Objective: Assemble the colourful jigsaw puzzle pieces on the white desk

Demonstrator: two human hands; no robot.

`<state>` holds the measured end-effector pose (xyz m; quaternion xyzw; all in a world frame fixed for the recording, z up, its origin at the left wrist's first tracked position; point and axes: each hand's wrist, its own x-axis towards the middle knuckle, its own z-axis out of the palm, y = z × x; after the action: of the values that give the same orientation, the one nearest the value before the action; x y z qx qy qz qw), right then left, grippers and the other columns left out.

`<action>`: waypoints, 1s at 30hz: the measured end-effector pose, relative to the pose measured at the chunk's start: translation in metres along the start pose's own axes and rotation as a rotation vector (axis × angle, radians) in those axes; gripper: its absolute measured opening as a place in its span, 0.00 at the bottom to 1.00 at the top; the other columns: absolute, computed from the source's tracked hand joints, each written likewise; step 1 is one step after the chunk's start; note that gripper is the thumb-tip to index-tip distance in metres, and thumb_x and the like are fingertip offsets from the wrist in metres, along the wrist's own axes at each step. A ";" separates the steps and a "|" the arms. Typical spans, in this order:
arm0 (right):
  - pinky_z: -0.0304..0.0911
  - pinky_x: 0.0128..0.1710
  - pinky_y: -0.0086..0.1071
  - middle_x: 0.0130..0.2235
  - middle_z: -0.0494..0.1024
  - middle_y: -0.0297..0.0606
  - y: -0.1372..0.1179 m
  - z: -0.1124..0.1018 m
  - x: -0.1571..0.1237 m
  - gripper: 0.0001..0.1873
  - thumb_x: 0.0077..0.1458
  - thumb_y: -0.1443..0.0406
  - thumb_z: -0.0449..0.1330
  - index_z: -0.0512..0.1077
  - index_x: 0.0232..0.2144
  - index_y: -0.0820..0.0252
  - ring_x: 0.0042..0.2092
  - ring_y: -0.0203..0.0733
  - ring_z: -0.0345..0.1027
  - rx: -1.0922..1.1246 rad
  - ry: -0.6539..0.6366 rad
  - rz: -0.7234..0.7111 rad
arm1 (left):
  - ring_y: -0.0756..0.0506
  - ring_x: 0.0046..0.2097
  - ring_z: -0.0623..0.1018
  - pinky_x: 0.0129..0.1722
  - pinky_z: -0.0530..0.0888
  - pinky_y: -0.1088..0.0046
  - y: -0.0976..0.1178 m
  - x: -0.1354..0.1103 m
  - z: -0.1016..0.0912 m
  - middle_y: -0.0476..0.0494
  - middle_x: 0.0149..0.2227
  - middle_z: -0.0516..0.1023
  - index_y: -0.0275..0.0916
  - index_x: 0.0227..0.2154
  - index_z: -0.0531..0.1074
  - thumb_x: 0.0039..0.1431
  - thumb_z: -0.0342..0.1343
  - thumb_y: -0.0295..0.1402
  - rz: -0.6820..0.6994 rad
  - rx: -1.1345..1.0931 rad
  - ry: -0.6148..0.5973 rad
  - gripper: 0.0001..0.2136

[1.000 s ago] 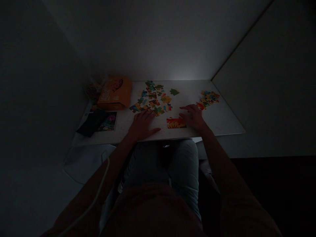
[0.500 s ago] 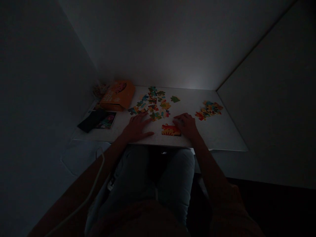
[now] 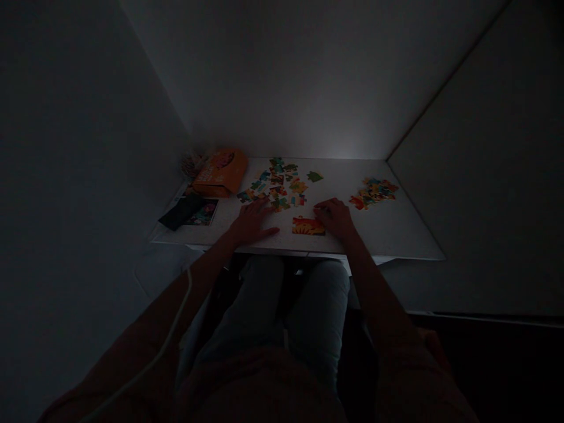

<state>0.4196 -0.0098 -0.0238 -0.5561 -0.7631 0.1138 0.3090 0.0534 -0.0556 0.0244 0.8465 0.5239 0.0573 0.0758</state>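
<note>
My left hand [image 3: 251, 224] lies flat with fingers spread and thumb out, its fingertips at the near edge of a loose spread of puzzle pieces [image 3: 278, 191]. A small block of joined puzzle pieces [image 3: 307, 226], red and orange with yellow rays, lies on the table between my hands. Over its right end, my right hand [image 3: 335, 218] rests with bent fingers and thumb close together, pressed on the pieces. That hand hides part of the block's right side. One green puzzle piece [image 3: 315, 176] lies apart, farther back.
A heap of puzzle pieces [image 3: 375, 192] lies to the right on the white table [image 3: 396, 232]. An orange box [image 3: 221, 172] stands back left, beside a clear bag [image 3: 190, 164]. Nearer are a dark flat object [image 3: 180, 212] and a colourful picture card [image 3: 206, 212]. Walls enclose the table; the light is dim.
The view has shifted a little, so the table's left side shows farther right. Both hands keep nearly the same places by the pieces, and the joined block looks the same.
</note>
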 end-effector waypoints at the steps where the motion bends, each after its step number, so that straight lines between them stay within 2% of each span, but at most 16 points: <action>1: 0.75 0.65 0.63 0.53 0.88 0.49 0.000 -0.001 0.000 0.15 0.76 0.52 0.61 0.88 0.51 0.42 0.58 0.66 0.82 0.000 -0.009 0.002 | 0.32 0.88 0.57 0.86 0.57 0.44 0.000 0.000 0.000 0.35 0.90 0.52 0.47 0.84 0.65 0.79 0.60 0.59 0.003 -0.005 0.006 0.39; 7: 0.74 0.65 0.57 0.53 0.88 0.51 -0.007 -0.007 0.001 0.17 0.75 0.50 0.60 0.87 0.49 0.45 0.57 0.62 0.81 0.004 -0.046 0.033 | 0.31 0.87 0.58 0.85 0.58 0.44 0.002 0.000 0.003 0.31 0.89 0.53 0.42 0.87 0.57 0.79 0.60 0.60 0.000 -0.005 0.041 0.45; 11: 0.75 0.63 0.55 0.52 0.87 0.51 -0.008 -0.009 0.002 0.16 0.74 0.48 0.62 0.87 0.48 0.44 0.55 0.61 0.81 0.016 -0.050 0.045 | 0.30 0.87 0.59 0.85 0.58 0.45 0.000 0.001 0.007 0.31 0.89 0.54 0.42 0.88 0.55 0.80 0.58 0.60 0.006 0.004 0.062 0.46; 15: 0.76 0.62 0.57 0.50 0.87 0.51 -0.004 -0.007 0.004 0.16 0.72 0.50 0.65 0.88 0.47 0.49 0.53 0.62 0.81 0.011 -0.020 0.037 | 0.31 0.88 0.57 0.85 0.57 0.43 -0.001 0.001 0.008 0.35 0.89 0.54 0.43 0.87 0.59 0.80 0.57 0.61 0.035 -0.008 0.064 0.43; 19: 0.77 0.61 0.56 0.47 0.87 0.50 -0.002 -0.005 0.005 0.15 0.70 0.51 0.66 0.88 0.45 0.52 0.51 0.61 0.82 0.013 0.001 0.057 | 0.32 0.88 0.56 0.85 0.57 0.45 0.000 0.001 0.006 0.33 0.87 0.58 0.40 0.84 0.63 0.80 0.58 0.59 0.063 -0.031 0.064 0.40; 24: 0.77 0.60 0.56 0.46 0.87 0.50 -0.002 -0.004 0.004 0.15 0.70 0.50 0.68 0.87 0.42 0.51 0.49 0.61 0.82 0.029 0.044 0.076 | 0.32 0.86 0.61 0.83 0.57 0.41 0.003 -0.001 0.003 0.36 0.84 0.67 0.46 0.77 0.73 0.83 0.57 0.53 0.127 -0.071 0.097 0.29; 27: 0.77 0.60 0.57 0.45 0.86 0.50 -0.002 -0.004 0.003 0.16 0.70 0.49 0.67 0.87 0.42 0.51 0.50 0.62 0.81 0.017 0.039 0.088 | 0.30 0.82 0.66 0.81 0.59 0.40 0.002 -0.003 0.002 0.32 0.79 0.73 0.46 0.75 0.77 0.83 0.58 0.52 0.147 -0.064 0.100 0.27; 30: 0.77 0.58 0.56 0.46 0.86 0.51 -0.002 -0.004 0.004 0.17 0.71 0.48 0.66 0.87 0.42 0.52 0.49 0.61 0.81 -0.005 0.036 0.088 | 0.29 0.76 0.74 0.80 0.61 0.40 0.001 -0.006 0.000 0.28 0.71 0.78 0.44 0.77 0.75 0.84 0.56 0.49 0.136 -0.051 0.113 0.27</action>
<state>0.4194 -0.0081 -0.0181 -0.5920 -0.7323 0.1153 0.3162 0.0519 -0.0611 0.0247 0.8732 0.4672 0.1232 0.0637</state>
